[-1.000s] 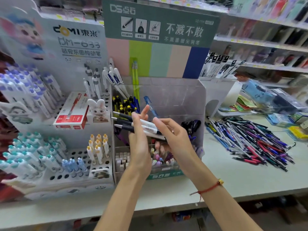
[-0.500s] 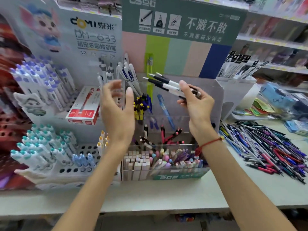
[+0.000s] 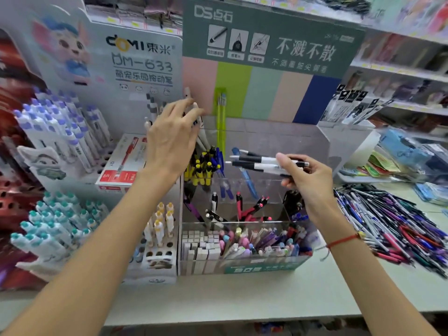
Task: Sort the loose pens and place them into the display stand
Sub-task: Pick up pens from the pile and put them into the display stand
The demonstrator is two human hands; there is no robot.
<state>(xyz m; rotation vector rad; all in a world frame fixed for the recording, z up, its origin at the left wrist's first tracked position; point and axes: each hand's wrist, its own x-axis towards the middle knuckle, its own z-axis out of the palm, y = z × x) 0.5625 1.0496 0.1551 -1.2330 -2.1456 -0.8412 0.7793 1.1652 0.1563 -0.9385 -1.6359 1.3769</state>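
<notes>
Right hand (image 3: 308, 180) was raised over the clear acrylic display stand (image 3: 242, 224). Its grip pinched a small bundle of black-and-white pens (image 3: 261, 163) between thumb and fingers; the pens lay roughly level, tips pointing left, above the stand's middle compartments. A red string bracelet (image 3: 341, 241) sat on that wrist.

Left hand (image 3: 172, 137) was reaching up toward the white pens (image 3: 191, 110) standing at the back of the neighbouring white holed rack (image 3: 160, 253). Fingers were spread and lightly bent, fingertips at or among the pen tops. We could not tell whether that grip had closed on a pen or only touched them.

Inside the display stand we noted yellow-and-black pens (image 3: 201, 170) and blue pens (image 3: 219, 158) in the rear left compartment, red pens (image 3: 252, 209) leaning in a middle one, and a front tray crowded with pastel-capped pens (image 3: 261, 243) beside a row of small pale boxes (image 3: 201, 248).

The loose pens (image 3: 392, 224) lay in a broad mixed pile on the desk (image 3: 242, 297), to the right of the stand, well apart from both hands. A red-and-white pen box (image 3: 121, 170) rested on the white rack, left of the stand. A green header card (image 3: 266, 42) stood behind.
</notes>
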